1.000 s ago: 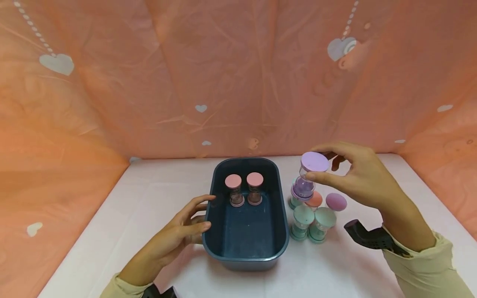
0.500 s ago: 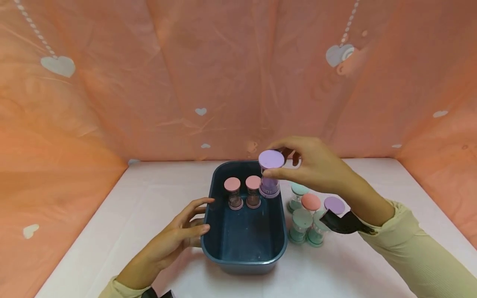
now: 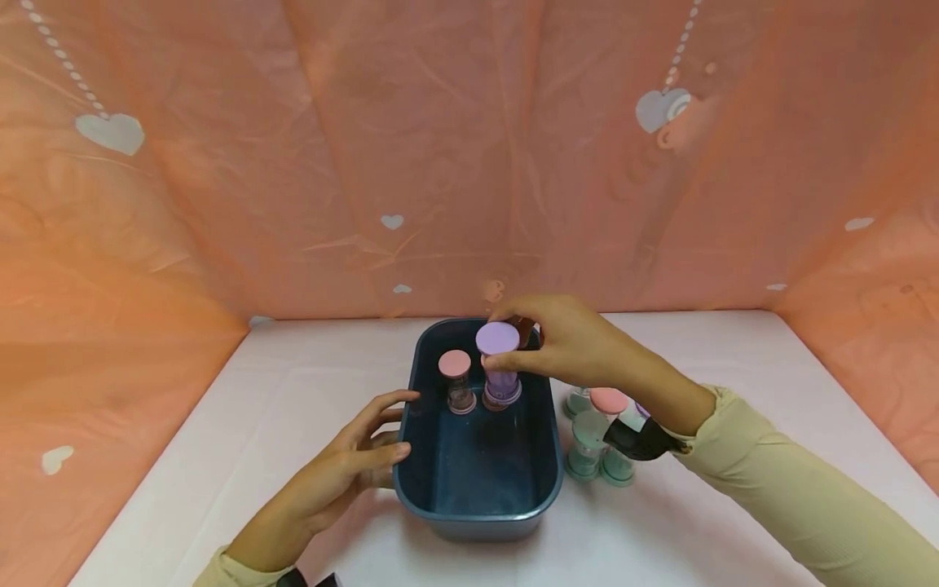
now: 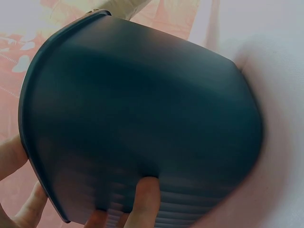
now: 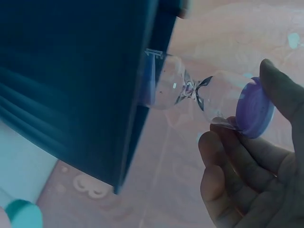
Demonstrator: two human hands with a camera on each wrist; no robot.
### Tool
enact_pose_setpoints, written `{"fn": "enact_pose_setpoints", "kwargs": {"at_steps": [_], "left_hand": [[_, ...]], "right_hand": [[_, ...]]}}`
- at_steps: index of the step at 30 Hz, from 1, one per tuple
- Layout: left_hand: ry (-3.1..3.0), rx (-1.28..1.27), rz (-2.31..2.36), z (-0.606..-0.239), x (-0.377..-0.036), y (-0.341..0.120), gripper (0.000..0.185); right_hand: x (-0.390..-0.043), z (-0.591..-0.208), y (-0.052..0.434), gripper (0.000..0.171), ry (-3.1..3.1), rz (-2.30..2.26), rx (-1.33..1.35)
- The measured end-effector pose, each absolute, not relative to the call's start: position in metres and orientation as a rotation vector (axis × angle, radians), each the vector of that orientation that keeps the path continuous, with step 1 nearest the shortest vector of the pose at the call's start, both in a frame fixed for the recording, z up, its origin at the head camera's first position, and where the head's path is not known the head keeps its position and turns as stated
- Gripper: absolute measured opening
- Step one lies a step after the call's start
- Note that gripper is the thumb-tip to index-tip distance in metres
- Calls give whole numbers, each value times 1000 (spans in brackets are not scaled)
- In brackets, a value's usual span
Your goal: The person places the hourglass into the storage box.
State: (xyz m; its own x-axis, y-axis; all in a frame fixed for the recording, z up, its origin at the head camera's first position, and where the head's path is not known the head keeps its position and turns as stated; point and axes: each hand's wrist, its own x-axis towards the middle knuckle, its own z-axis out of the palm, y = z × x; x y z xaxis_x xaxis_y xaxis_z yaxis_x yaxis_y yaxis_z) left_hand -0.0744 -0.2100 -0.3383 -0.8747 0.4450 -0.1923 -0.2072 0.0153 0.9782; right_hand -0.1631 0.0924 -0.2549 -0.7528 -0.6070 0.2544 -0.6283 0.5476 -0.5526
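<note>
Purple-capped sand timer (image 3: 499,367), upright, held by its top cap inside the dark blue tub (image 3: 546,456), over the far half of the tub's floor. The right hand (image 3: 568,346) pinches the cap between thumb and fingertips from the right; the right wrist view shows the same grip, with the timer's (image 5: 209,97) clear waisted body and purple cap against the tub's (image 5: 71,71) dark wall, and the hand (image 5: 251,175) curled about the cap. Whether the timer's base rests on the tub floor cannot be told. Just to its left stands a pink-capped sand timer (image 3: 456,380), upright on the tub floor; the purple one hides much of what lies directly behind it.

The left hand (image 3: 352,469) rests against the tub's outer left wall, its fingers nearly straight and spread, thumb near the rim. In the left wrist view, fingertips (image 4: 145,197) press the ribbed lower wall of the tub (image 4: 142,118).

Outside the tub, just beside its right wall, a cluster of sand timers stands on the white bench (image 3: 279,424): a teal-capped sand timer (image 3: 587,444) nearest the viewer and a coral-capped sand timer (image 3: 609,401) behind it, partly covered by the right forearm and its black wrist strap (image 3: 638,440). An orange-pink curtain with white hearts (image 3: 220,187) encloses the bench on three sides.
</note>
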Motion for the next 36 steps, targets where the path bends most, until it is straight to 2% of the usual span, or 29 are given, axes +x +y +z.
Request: {"fn": "enact_pose_setpoints", "kwargs": {"at_steps": [11, 20, 36], "left_hand": [[1846, 248, 1909, -339, -75, -209, 59], [1845, 232, 1907, -338, -75, -209, 59], [1834, 236, 1918, -339, -75, -210, 58]], "right_hand": [[-169, -278, 90, 41, -2834, 862, 1097], [-175, -292, 90, 52, -2917, 689, 1089], [-181, -300, 87, 53, -2931, 502, 1170]]}}
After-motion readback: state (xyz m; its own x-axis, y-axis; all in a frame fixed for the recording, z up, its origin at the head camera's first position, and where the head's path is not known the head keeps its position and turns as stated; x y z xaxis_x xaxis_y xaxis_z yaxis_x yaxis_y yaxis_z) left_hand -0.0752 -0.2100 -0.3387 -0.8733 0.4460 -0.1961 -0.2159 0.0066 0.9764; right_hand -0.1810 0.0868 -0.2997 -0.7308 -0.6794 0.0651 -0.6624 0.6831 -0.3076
